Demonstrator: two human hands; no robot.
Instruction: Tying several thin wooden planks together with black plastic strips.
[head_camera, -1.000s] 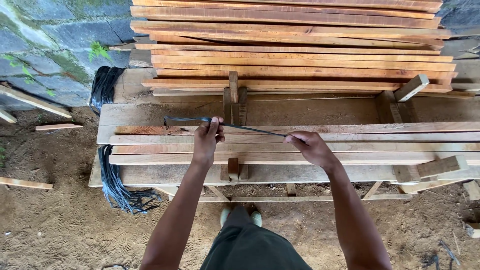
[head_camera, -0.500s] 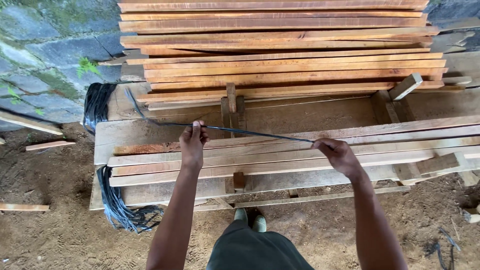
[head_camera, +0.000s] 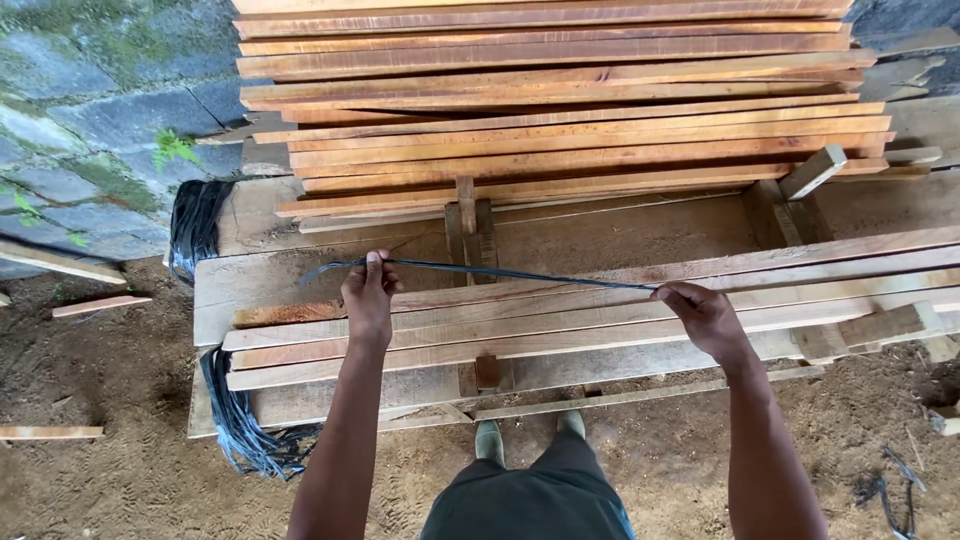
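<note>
Both hands are on the strap (head_camera: 520, 273), a thin dark band pulled out straight between them above the low boards. The left hand (head_camera: 369, 300) is clenched around it, knuckles toward the camera, thumb up on top, and a short tail of the strap pokes out past the fist to the left, curling a little downward. The right hand (head_camera: 706, 315) pinches the other end between thumb and fingers, palm turned down, wrist bent slightly inward. The strap runs from the left fist, a touch higher, down to the right hand, taut and nearly level, hanging just over the loose boards (head_camera: 600, 315) without resting on them as far as can be told. Both forearms reach forward and up from the bottom of the view, the left arm almost straight, the right one angled out to the side. Under the hands, those loose boards lie lengthwise on a rough plank bench (head_camera: 300, 400). Beyond them rises a tall stack of planks (head_camera: 560, 100), reddish-brown and evenly layered. At the left end of the bench a bundle of dark straps (head_camera: 245, 430) droops to the dirt floor (head_camera: 110, 470), and more of it shows higher up by the stone wall (head_camera: 80, 120). The person's feet (head_camera: 530, 435) stand just short of the bench.
</note>
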